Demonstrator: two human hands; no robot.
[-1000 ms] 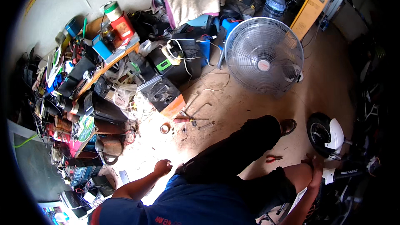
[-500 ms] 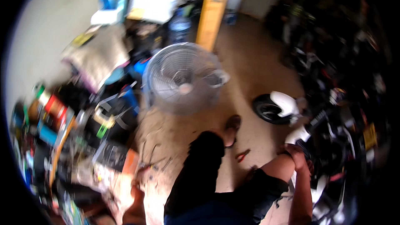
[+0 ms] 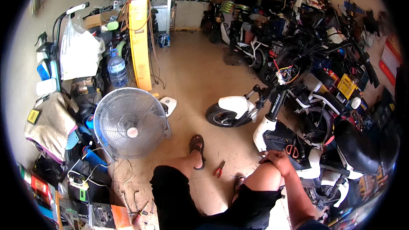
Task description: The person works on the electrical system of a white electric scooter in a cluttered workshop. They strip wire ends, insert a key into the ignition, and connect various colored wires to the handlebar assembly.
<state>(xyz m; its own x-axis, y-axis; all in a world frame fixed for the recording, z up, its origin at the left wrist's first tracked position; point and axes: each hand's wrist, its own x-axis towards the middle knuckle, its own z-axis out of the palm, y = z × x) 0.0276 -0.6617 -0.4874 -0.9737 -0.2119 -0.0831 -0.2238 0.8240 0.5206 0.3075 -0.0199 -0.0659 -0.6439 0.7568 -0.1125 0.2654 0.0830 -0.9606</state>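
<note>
My right hand [image 3: 276,160] lies on my right knee [image 3: 264,179], loosely bent, its fingers pointing left and partly apart with nothing seen in them. Just beyond it stands a white and black electric scooter [image 3: 265,133], its handlebar stem bare, with coloured wires [image 3: 288,76] loose at the top. Orange-handled scissors [image 3: 292,150] rest on the scooter's dark footboard, close to the hand. Red-handled pliers [image 3: 219,171] are on the floor between my feet. My left hand is out of view.
A large round floor fan [image 3: 111,117] stands at the left, before a yellow post-like stand [image 3: 139,44] and a water bottle [image 3: 117,69]. Several hand tools [image 3: 137,213] lie on the floor at lower left. Clutter lines the left wall; more scooters and parts [image 3: 251,53] crowd the right.
The view has swung right and up, and is sharper. My left hand, earlier low at the left near the floor tools, has gone out of view. My right hand stays at the knee.
</note>
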